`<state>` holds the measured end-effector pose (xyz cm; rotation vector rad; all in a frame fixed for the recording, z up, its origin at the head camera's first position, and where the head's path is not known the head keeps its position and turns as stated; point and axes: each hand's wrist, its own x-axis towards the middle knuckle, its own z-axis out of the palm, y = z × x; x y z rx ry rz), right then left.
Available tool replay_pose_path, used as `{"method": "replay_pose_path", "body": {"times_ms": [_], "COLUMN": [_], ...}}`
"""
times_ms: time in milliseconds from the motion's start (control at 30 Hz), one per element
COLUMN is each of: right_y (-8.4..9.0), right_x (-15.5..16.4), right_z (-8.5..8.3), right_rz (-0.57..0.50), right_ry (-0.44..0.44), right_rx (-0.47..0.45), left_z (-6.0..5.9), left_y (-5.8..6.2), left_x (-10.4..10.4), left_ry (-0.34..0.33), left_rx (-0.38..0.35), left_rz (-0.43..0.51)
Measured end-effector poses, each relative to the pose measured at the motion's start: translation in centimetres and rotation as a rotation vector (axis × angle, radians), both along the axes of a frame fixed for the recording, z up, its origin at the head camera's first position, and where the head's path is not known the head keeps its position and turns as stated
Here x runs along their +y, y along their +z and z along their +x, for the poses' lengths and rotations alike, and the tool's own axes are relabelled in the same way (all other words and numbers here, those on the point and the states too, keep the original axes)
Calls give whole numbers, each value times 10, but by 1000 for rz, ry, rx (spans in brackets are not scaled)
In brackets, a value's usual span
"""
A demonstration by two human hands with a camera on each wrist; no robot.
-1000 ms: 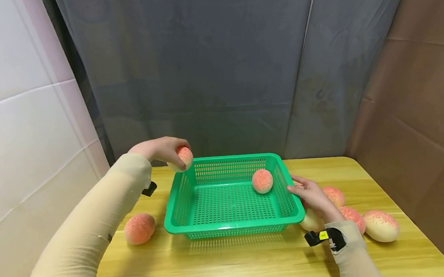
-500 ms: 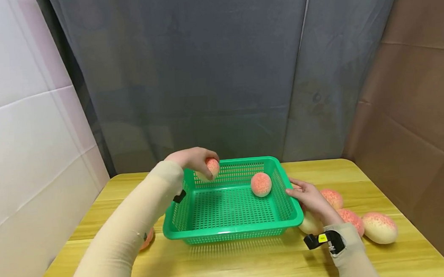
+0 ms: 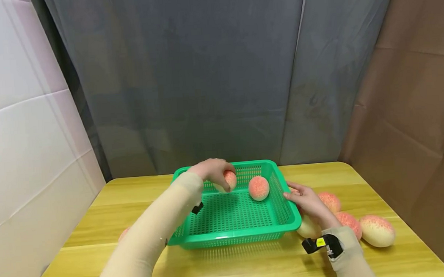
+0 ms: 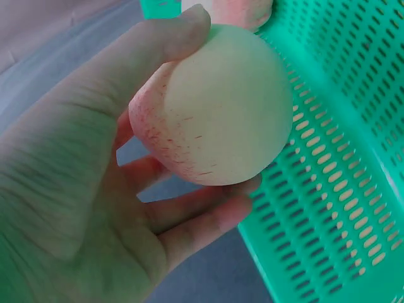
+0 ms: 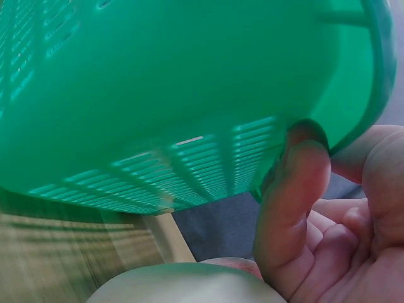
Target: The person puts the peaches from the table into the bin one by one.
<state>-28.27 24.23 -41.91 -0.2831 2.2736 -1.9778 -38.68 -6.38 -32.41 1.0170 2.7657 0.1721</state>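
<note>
A peach (image 3: 229,180) is gripped in the curled left hand (image 3: 210,171) over the green basket (image 3: 233,238); the basket's rim is pinched by the right hand (image 3: 309,199).

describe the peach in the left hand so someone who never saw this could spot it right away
Find the green basket in the middle of the yellow table. Over its far left part the left hand holds a peach, fingers curled round it. The other peach in the basket lies loose on the mesh floor; the rest lie outside on the table.
</note>
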Motion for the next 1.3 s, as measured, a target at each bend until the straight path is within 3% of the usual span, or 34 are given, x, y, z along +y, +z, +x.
{"method": "replay_pose_path", "body": {"times_ms": [300, 533, 767, 1300], "right_y": [-6, -4, 0, 3], "right_x": [-1, -1, 1, -6], "right_z": [3, 3, 4, 7], "right_rz": [12, 11, -26, 14], "right_ry": [5, 8, -1, -24], "right_rx": [5, 9, 4, 14], "left_z": [-2, 1, 1, 3], "left_y": [-27, -32, -35, -42], "left_x": [13, 21, 31, 33], "left_ry": [28, 0, -50, -48], "left_rx": [84, 69, 135, 120], "left_rz": [-72, -55, -95, -106]}}
